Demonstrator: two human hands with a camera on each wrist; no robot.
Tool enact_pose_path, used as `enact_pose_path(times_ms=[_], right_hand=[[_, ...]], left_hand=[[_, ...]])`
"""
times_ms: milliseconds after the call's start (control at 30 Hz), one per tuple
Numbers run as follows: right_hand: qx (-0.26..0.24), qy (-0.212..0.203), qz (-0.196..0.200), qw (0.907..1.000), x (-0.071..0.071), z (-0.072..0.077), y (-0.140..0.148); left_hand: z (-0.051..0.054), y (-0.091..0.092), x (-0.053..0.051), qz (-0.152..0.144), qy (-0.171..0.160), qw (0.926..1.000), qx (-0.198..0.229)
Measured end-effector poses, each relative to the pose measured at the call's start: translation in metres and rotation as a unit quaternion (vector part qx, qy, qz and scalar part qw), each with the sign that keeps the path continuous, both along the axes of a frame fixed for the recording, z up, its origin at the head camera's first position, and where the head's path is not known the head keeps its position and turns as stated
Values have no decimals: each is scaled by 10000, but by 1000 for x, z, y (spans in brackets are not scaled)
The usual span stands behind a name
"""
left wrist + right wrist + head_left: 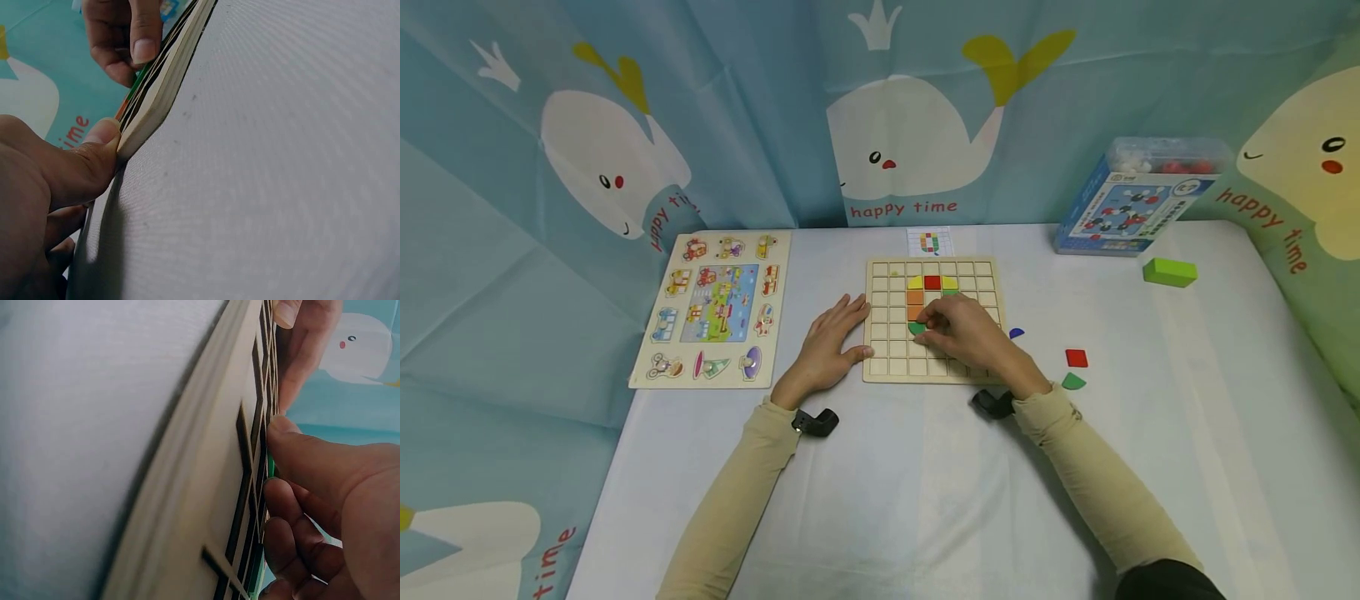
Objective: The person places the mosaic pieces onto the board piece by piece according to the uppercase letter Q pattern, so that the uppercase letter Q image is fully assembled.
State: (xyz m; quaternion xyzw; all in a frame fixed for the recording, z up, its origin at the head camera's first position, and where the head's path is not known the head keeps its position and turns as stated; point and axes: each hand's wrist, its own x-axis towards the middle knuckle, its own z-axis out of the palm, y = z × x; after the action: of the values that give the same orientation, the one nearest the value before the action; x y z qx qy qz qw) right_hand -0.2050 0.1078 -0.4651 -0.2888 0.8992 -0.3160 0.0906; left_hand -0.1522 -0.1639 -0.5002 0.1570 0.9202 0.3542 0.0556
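A wooden grid board lies on the table, with yellow pieces, a red square, orange squares and a partly covered green piece in its cells. My right hand is over the board; its thumb and fingertips pinch a green rounded piece just below the orange squares. In the right wrist view, a sliver of green shows between that thumb and the fingers. My left hand rests at the board's left edge with fingers extended, its thumb touching the board near the corner.
Right of the board lie a blue piece, a red square and a green quarter-circle. A pattern card sits behind the board. A picture puzzle is at left; a blue box and green block stand back right.
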Motion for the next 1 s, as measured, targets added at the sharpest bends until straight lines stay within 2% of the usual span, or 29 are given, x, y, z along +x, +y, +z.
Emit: enact_pose_path(times_ms=[700,1000], right_hand=[[-72,255,85,9996,0,-1,1],[-265,203,-15,9994,4,2,23]], left_hand=[[1,0,1,-2,-6,10000,14],[-1,0,1,7,55,10000,8]])
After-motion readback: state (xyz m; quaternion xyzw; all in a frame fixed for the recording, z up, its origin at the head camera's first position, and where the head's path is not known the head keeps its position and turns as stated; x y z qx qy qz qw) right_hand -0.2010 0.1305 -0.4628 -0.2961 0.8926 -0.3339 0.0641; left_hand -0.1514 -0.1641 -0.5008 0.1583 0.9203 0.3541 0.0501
